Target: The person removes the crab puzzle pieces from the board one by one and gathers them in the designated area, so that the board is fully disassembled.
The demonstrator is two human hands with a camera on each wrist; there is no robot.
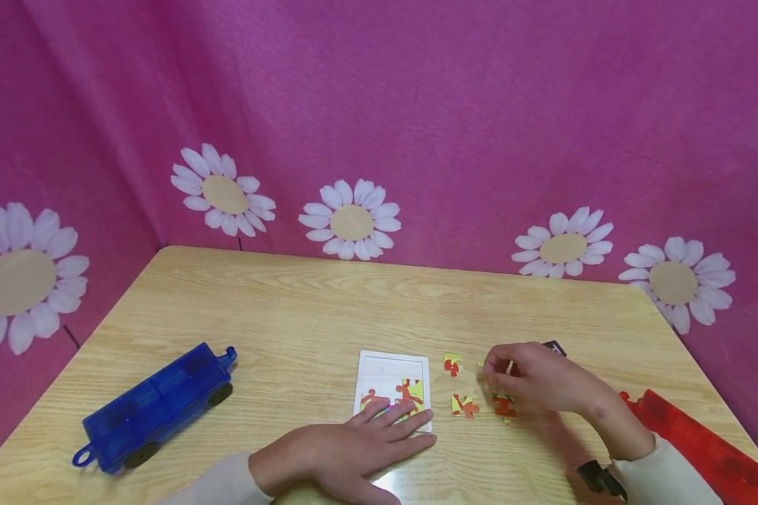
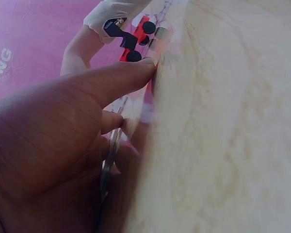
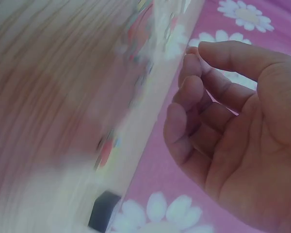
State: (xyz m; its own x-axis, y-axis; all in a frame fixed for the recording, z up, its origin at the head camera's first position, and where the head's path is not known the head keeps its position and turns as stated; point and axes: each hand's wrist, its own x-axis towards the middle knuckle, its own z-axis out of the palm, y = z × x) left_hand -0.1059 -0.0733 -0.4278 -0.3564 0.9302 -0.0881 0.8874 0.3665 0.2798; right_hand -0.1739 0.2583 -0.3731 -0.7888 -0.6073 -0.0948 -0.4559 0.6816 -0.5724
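Note:
My left hand (image 1: 360, 449) lies spread across the lower part of a white puzzle board (image 1: 379, 365), its fingers straight on the board. Red, yellow and multicoloured pieces (image 1: 412, 390) sit in the board's lower half; some are under the fingers. In the left wrist view that hand (image 2: 53, 131) lies low along the table. To the right, my right hand (image 1: 537, 375) pinches a small yellowish puzzle piece (image 1: 481, 364) between thumb and fingertips, mostly covered. The right wrist view shows that hand (image 3: 242, 121) with curled fingers; the piece cannot be made out there.
Loose puzzle pieces lie right of the board: one upper (image 1: 453, 365), one lower (image 1: 464, 406), others below the right hand (image 1: 504, 405). A blue toy wagon (image 1: 154, 407) stands left, a red one (image 1: 701, 449) right. A black object (image 1: 554, 347) lies behind the right hand.

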